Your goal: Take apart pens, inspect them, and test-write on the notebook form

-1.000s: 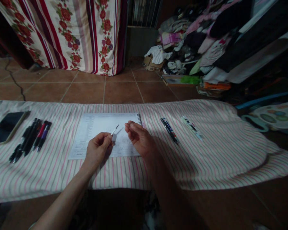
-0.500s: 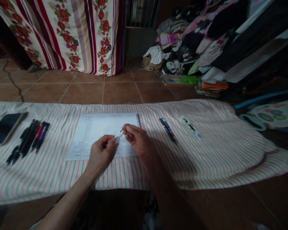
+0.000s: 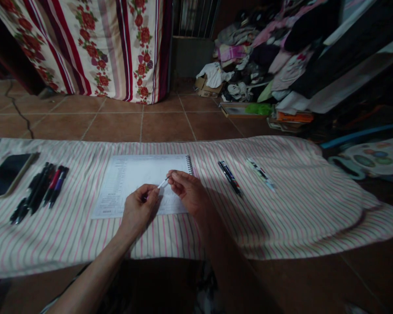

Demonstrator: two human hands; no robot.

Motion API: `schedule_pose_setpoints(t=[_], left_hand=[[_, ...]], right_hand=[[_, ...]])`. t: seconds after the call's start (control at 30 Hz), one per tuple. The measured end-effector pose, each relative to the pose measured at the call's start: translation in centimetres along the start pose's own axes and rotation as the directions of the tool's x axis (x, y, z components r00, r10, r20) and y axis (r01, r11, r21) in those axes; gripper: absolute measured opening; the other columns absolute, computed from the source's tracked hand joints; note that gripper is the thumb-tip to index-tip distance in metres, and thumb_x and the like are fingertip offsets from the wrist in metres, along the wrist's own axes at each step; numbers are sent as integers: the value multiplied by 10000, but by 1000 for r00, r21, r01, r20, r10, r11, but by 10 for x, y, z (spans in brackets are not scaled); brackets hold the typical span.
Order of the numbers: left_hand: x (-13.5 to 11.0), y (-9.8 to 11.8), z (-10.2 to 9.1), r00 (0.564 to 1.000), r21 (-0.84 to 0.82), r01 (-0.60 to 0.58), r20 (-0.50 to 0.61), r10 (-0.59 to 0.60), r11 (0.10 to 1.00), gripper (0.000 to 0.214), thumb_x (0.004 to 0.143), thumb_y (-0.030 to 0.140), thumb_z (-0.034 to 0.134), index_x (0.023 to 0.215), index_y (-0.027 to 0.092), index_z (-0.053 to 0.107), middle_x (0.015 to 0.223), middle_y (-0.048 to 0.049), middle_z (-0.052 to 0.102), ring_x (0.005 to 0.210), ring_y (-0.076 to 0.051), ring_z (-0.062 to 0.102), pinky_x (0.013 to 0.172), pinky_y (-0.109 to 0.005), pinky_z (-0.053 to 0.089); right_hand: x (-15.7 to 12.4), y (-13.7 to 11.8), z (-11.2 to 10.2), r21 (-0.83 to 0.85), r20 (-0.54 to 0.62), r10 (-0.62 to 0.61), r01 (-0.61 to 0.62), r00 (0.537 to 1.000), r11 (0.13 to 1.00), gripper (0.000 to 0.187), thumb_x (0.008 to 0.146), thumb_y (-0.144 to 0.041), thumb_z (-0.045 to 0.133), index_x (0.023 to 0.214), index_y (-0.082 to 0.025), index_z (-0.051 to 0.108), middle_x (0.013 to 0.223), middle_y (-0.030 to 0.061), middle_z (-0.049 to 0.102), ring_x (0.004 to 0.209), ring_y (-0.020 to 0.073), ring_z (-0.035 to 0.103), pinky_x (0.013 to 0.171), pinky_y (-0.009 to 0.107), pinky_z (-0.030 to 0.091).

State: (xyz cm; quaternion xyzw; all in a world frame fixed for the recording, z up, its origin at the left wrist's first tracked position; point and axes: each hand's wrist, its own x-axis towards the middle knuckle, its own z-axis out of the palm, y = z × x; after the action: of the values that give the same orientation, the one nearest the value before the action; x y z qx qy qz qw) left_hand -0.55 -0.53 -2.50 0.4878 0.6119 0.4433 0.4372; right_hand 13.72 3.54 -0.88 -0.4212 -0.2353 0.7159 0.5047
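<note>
Over the spiral notebook [image 3: 144, 168], both my hands meet at a slim white pen [image 3: 163, 182] with a dark end. My left hand [image 3: 139, 205] is closed around its lower part and hides most of it. With thumb and fingertips, my right hand [image 3: 187, 187] pinches the dark upper end. The pen is tilted, rising toward the right. To the right of the notebook lie a dark pen [image 3: 229, 178] and a white patterned pen [image 3: 261, 174], apart from my hands.
A striped cloth [image 3: 301, 200] covers the low table. At its left are a phone [image 3: 9, 174] and several black, red and purple pens [image 3: 39, 189]. Beyond the tiled floor [image 3: 163, 126] hang a floral curtain [image 3: 118, 52] and a heap of clothes [image 3: 249, 61].
Almost nothing differs. The view has shifted very slightly, and both hands keep the same hold on the white pen.
</note>
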Motion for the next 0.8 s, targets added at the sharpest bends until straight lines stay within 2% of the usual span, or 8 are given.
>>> schedule_pose_setpoints(t=[0.4, 0.57, 0.8], left_hand=[[-1, 8, 0, 1000, 76, -18, -7, 18, 997, 233, 756, 384, 566, 720, 164, 635, 573, 17, 545, 543, -114, 468, 532, -237, 355], [-1, 6, 1, 1000, 66, -16, -14, 17, 998, 241, 752, 389, 572, 722, 161, 643, 568, 12, 549, 537, -115, 465, 507, -230, 350], [-2, 5, 2, 1000, 2, 8, 2, -8, 1000, 247, 755, 403, 575, 727, 164, 629, 559, 20, 541, 527, -108, 465, 505, -225, 355]], right_hand=[[-1, 5, -1, -232, 29, -107, 111, 994, 966, 219, 615, -364, 738, 749, -191, 723, 720, -2, 653, 677, 80, 585, 619, 178, 449], [1, 7, -2, -305, 35, -164, 167, 986, 938, 225, 632, -385, 720, 763, -202, 723, 773, 14, 679, 702, 109, 598, 652, 224, 460], [0, 7, 0, -364, 25, -171, 168, 985, 916, 218, 636, -371, 717, 765, -195, 725, 730, 18, 667, 708, 126, 596, 658, 239, 469]])
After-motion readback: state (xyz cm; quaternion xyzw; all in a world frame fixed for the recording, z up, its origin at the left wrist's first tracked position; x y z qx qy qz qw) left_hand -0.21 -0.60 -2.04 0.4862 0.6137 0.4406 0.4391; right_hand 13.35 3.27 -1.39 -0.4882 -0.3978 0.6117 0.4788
